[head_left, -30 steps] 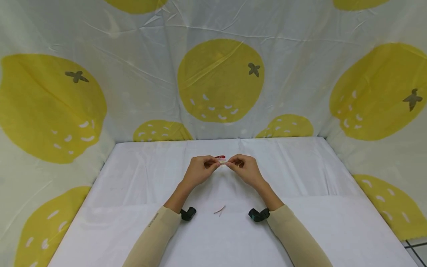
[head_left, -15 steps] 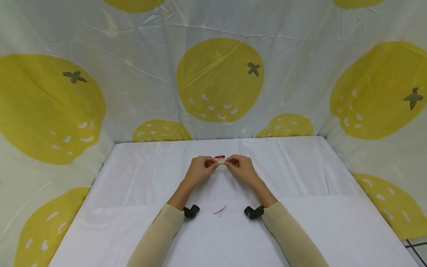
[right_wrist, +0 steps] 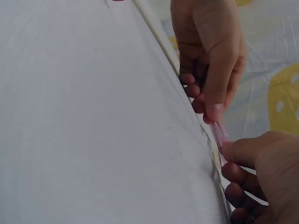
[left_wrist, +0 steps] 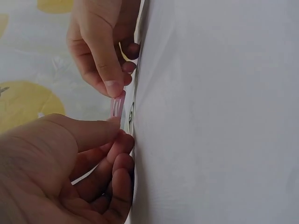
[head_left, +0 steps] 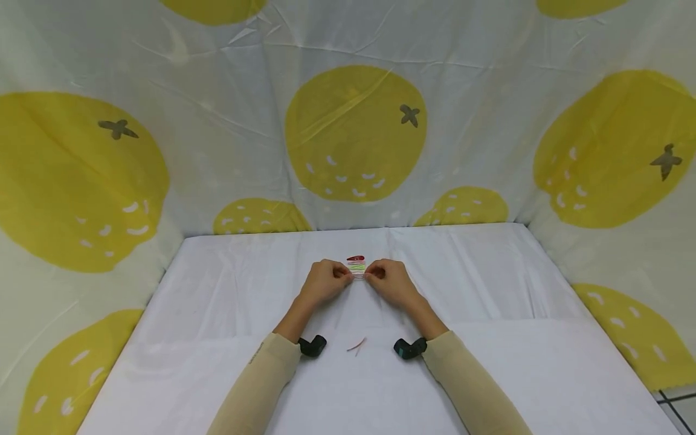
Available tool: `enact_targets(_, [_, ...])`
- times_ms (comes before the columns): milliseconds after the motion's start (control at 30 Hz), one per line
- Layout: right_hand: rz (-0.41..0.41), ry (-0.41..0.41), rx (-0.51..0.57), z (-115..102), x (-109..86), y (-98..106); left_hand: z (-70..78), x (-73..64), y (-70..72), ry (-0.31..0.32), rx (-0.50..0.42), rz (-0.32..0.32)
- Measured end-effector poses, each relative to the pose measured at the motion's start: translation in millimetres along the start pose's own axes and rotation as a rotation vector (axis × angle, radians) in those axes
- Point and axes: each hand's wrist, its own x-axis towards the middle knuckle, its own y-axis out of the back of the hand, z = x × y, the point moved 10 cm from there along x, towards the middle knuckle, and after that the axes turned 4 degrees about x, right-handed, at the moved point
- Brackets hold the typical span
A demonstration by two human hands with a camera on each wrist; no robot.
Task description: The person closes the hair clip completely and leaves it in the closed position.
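Observation:
A pink snap hair clip [left_wrist: 117, 105] is stretched between both hands, pinched at its two ends. My left hand [head_left: 325, 283] holds one end between thumb and fingers. My right hand [head_left: 391, 281] pinches the other end, as the right wrist view also shows with the pink clip [right_wrist: 220, 134]. Just beyond the fingertips, several hair clips [head_left: 356, 266] lie in a stacked row on the white cloth, pale pink and yellow-green. At the far end of that row lies a red hair clip [head_left: 356, 258].
Two thin pinkish-brown pieces [head_left: 356, 345] lie crossed on the white tablecloth [head_left: 462, 272], between the forearms. A hanging cloth printed with yellow fruit [head_left: 356, 133] stands behind and at both sides. Black wrist cameras [head_left: 312, 346] sit at the sleeves.
Both hands have come slightly nearer to the body, and more of the clip row shows beyond them. The right hand has moved a little left. The thin pieces lie unmoved.

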Motion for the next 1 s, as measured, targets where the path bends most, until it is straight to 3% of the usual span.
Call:
enact_targets(233, [-0.01,0.022,-0.009,-2.2,0.6,-3.2,1.5,-0.2,2.0,0.003,0.029,0.026])
enact_targets(800, [-0.021,-0.029,-0.061,3.4,3.1,-3.5,2.7,5.0,0.2,-0.013,0.048,0.052])
enact_targets(1000, [-0.024,-0.046,-0.053,5.7,2.4,-4.5,-0.5,5.1,-0.3,0.012,0.043,0.05])
